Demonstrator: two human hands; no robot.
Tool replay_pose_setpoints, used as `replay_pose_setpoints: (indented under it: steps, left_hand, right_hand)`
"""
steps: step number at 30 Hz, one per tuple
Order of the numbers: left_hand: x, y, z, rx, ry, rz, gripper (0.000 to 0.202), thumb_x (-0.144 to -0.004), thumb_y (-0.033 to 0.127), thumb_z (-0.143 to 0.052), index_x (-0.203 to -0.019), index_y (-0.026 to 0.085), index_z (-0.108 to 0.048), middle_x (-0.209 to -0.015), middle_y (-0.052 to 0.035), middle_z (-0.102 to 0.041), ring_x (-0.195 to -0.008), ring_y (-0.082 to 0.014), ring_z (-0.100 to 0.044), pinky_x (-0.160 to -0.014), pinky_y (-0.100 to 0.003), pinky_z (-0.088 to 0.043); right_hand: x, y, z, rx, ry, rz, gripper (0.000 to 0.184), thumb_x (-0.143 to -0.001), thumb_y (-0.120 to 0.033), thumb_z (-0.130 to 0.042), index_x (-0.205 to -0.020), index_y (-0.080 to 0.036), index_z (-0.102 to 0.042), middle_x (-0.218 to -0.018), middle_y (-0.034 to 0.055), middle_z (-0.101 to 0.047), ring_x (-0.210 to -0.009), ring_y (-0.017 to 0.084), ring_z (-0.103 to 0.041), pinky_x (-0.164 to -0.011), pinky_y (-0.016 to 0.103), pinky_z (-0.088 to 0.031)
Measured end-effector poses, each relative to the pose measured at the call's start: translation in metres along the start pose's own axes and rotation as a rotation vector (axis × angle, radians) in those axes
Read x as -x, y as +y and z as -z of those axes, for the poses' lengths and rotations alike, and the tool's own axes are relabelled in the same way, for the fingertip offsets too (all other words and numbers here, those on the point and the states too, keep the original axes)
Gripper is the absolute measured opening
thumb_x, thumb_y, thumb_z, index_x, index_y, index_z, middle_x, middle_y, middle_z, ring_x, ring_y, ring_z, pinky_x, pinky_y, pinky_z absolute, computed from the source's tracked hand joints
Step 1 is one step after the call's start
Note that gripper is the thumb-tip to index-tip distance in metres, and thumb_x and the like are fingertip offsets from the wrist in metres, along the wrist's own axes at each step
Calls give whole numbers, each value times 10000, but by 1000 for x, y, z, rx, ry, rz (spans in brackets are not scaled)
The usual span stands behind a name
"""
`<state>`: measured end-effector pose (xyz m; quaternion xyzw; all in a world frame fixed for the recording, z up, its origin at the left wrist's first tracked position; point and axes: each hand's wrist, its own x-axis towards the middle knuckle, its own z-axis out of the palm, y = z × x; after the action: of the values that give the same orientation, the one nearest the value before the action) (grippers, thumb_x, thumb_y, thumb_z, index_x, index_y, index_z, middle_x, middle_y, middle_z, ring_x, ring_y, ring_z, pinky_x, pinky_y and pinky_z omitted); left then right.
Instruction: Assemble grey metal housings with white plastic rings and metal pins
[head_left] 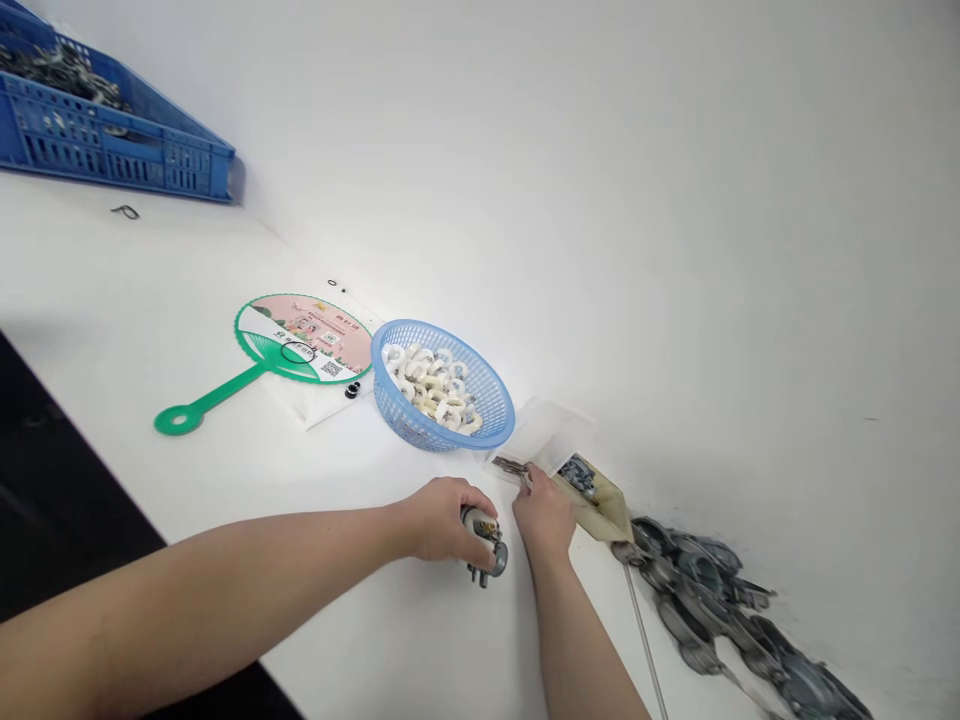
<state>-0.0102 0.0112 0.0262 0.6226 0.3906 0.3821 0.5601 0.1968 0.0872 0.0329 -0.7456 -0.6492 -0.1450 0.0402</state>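
My left hand [441,520] is closed around a small grey metal part [487,548] with a brass-coloured centre, holding it on the white table. My right hand [541,513] reaches to a clear plastic tray [538,432] just beyond it, fingertips pinched on small dark metal pieces [510,466] at the tray's near edge. A beige box [600,500] with more small metal bits lies right of that hand.
A round blue basket [480,420] of white rings sits behind my hands. Left of it lies a green hand fan [300,345]. A blue crate [112,140] of metal parts stands far left. A row of grey metal housings [705,590] runs along the wall at the right.
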Motion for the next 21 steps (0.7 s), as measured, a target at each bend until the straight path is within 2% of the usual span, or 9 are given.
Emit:
replay_pose_setpoints:
  steps: [6,10,16,21]
  left_hand:
    - [0,0,0,3,-6,4,538,-452,327,-817,-958,201,-683,-1037,-50,-611,-833,-200,-588,-749,-311,-510]
    - [1,0,-2,6,-13,33,541,-464,327,-810,-974,209,-673,-1025,-44,-613,-825,-197,-587,-701,-292,-510]
    - [-1,-4,-2,0,-19,22,540,-467,330,-806,-979,220,-672,-1040,-31,-602,-838,-190,-584,-730,-287,-498]
    - [0,-5,-2,39,-29,25,541,-470,312,-805,-981,202,-665,-1023,-34,-602,-798,-176,-592,-693,-270,-500]
  right_hand:
    - [-3,3,-2,-14,-25,-9,411,-850,-214,-405,-1241,-258,-526,-1111,73,-656,-965,240,-616,-735,319,-458]
    - [-2,4,-2,-2,-12,14,404,-849,-202,-409,-1228,-246,-541,-1098,84,-659,-946,244,-622,-730,322,-459]
    - [-2,5,-5,-1,13,59,367,-856,-178,-408,-1190,-215,-559,-1059,94,-667,-929,226,-624,-753,305,-437]
    - [-5,6,-8,-37,45,61,358,-850,-178,-422,-1178,-182,-566,-1040,86,-676,-939,215,-621,-767,285,-423]
